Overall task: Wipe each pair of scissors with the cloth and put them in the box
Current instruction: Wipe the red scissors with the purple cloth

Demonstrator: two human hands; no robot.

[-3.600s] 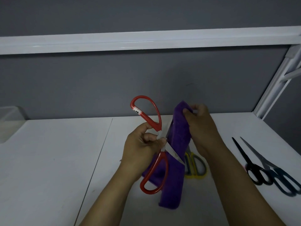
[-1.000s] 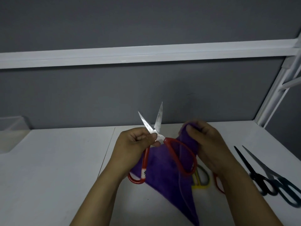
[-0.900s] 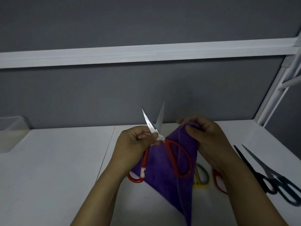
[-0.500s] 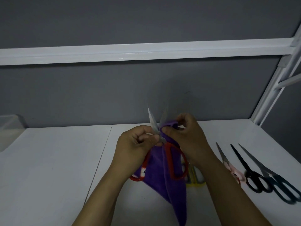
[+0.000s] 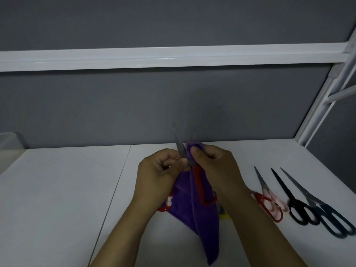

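Note:
My left hand (image 5: 158, 176) grips the red-handled scissors (image 5: 198, 182) near the pivot, blades pointing up and slightly apart, handles hanging down. My right hand (image 5: 213, 166) pinches the purple cloth (image 5: 192, 212) around the right blade; the rest of the cloth hangs down over the table. The left blade sticks up bare above my fingers. The clear plastic box (image 5: 9, 147) stands at the far left edge against the wall.
On the white table (image 5: 57, 189) to the right lie red-and-pink scissors (image 5: 269, 197), black scissors (image 5: 294, 203) and dark teal scissors (image 5: 327, 212), blades pointing away. A yellow-handled pair (image 5: 223, 213) peeks out under my right forearm. A white shelf post (image 5: 323, 105) rises at the right.
My right hand has moved left with the cloth from the handle onto the right blade. The scissors' blades have come closer together. The view has shifted, showing more scissors at the right.

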